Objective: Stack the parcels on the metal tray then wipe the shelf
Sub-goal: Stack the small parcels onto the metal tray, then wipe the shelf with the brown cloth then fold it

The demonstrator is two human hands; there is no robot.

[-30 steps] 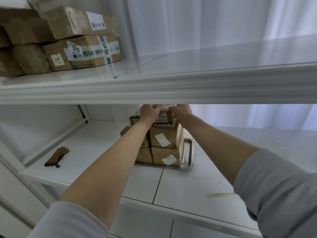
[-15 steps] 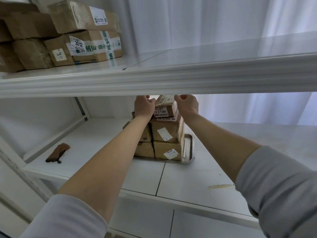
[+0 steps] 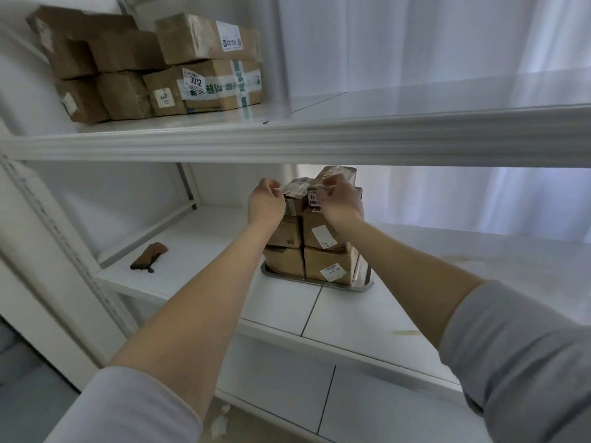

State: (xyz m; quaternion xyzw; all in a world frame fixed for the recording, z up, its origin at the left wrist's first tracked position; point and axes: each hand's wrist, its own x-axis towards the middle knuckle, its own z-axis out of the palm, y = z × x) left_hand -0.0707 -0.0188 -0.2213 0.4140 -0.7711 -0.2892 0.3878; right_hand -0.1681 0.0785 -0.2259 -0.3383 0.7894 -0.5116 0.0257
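Observation:
Brown cardboard parcels stand stacked several high on a metal tray on the middle white shelf. At the top of the stack lies a small labelled parcel; my left hand grips its left edge with curled fingers and my right hand grips its right side. Another parcel lies tilted on top behind my right hand. A brown cloth lies on the shelf to the left.
The upper shelf juts out just above the stack and carries several more parcels at its left. Brown stains mark the middle shelf at the right. White curtains hang behind.
Both hands have closed in toward each other at the top of the stack. The view has tipped, so more of the stack's top shows below the upper shelf.

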